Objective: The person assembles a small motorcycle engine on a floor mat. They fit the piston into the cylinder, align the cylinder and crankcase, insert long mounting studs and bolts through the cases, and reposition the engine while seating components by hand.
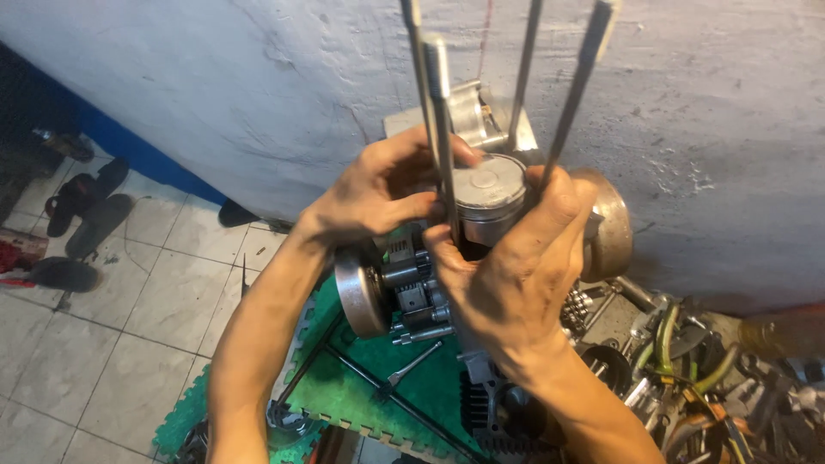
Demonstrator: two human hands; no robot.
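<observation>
Mid-assembly, both hands worked at the piston (487, 193) among four studs (440, 129).
Left hand (378, 193) curled narrow, fingertips pinching at the piston's near side beside one stud; right hand (516, 266) wrapped below it, fingers closed against its skirt and the engine (404, 292). Piston sat just beyond both sets of fingertips, crown up. Likely step: seating the piston or its pin; next probably called for steady hold and fine alignment.
</observation>
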